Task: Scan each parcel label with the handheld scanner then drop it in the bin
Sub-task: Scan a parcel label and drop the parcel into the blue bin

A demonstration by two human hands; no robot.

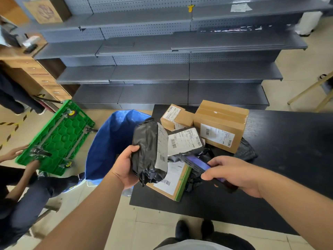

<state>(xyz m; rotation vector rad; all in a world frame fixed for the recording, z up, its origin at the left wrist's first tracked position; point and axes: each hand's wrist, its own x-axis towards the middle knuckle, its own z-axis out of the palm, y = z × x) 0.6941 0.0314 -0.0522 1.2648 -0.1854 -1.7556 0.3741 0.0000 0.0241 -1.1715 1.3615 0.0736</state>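
Between the two hands, a black plastic-wrapped parcel [148, 152] stands nearly upright, its white label [162, 147] turned toward the right hand. The left hand [126, 166] grips this parcel from its left side, thumb across the front and fingers hidden behind the wrap. The right hand [232, 173] curls round a dark handheld scanner [200, 165], whose front end points at the label and lies just beside the parcel's lower right edge.

Beyond the left hand and to its left stands a blue bin bag [110, 141], its mouth open, set against the left edge of the black bench [288, 150]. Under and just past the right hand, more parcels lie on the bench: a flat cardboard box with a green edge [173, 183], a black bag with a large label [185, 141], a small cardboard box [176, 116] and a bigger taped cardboard box [221, 125] farthest away.

Far left of the left hand, another person holds a green plastic trolley [57, 138] tipped on its side. Grey shelving [153, 73] fills the background.
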